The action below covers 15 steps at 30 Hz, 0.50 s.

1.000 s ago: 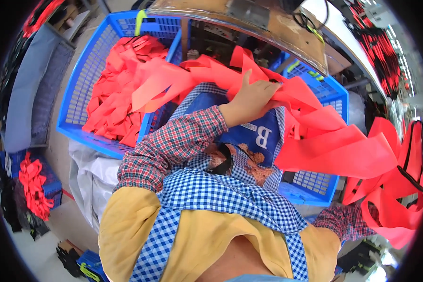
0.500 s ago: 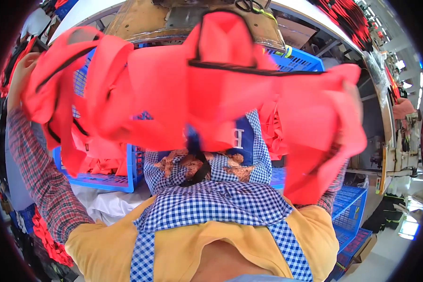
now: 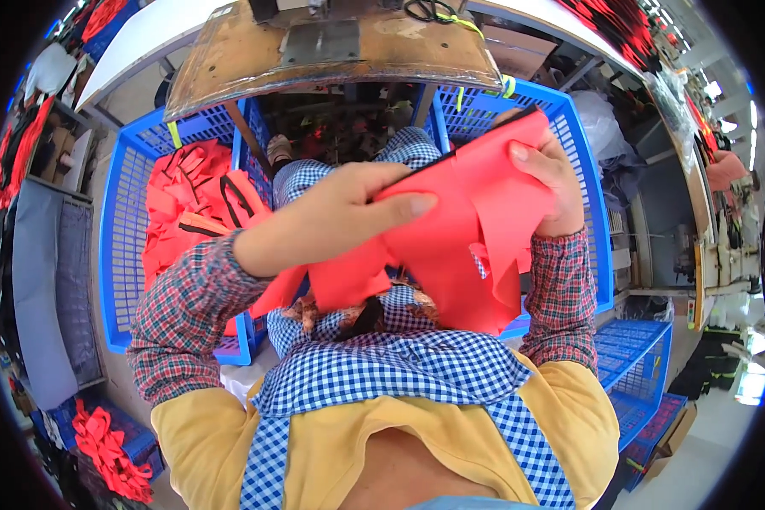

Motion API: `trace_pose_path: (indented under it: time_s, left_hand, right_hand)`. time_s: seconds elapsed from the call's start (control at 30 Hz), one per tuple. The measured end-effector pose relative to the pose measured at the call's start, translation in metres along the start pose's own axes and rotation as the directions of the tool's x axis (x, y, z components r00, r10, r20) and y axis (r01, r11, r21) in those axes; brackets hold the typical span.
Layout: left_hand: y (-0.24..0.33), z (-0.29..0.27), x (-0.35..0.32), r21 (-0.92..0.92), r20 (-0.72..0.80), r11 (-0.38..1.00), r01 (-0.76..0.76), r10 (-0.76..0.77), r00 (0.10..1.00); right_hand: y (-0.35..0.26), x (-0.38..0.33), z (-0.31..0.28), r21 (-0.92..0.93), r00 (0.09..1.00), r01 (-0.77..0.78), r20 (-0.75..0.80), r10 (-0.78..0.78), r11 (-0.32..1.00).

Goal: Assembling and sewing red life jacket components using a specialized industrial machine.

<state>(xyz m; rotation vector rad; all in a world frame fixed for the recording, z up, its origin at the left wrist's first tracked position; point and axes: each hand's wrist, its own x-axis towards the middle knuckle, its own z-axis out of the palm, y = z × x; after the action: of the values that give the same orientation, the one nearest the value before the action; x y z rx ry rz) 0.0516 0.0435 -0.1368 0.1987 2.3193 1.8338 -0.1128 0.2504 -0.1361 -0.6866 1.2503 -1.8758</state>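
Both hands hold a red cloth (image 3: 455,225) in front of the checked apron (image 3: 391,370): the left hand (image 3: 353,204) pinches it beneath the thumb, fingers hidden behind, while the right hand (image 3: 561,183) clasps the upper right corner, thumb on the front. It hangs in loose layers between the left basket (image 3: 126,263) and the right basket (image 3: 602,255), apart from the tabletop (image 3: 340,72). A dark band (image 3: 484,136) runs along its upper edge, so that edge looks finished; the hanging ends show none. Red pieces (image 3: 183,195), some banded, lie heaped in the left basket; how many are left cannot be told.
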Motion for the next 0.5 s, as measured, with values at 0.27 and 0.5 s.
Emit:
trace_pose_path:
  time_s: [0.27, 0.5]
  left_hand:
    - [-0.002, -0.030, 0.008, 0.550, -0.274, 0.824, 0.135, 0.026, 0.961]
    - [-0.012, -0.059, 0.008, 0.627, -0.166, 0.776, 0.069, 0.047, 0.985]
  right_hand:
    - [-0.009, 0.033, 0.012, -0.649, 0.868, 0.475, 0.235, -0.438, 0.595]
    - [0.010, 0.065, 0.034, -0.842, 0.856, 0.514, 0.515, -0.041, 0.161]
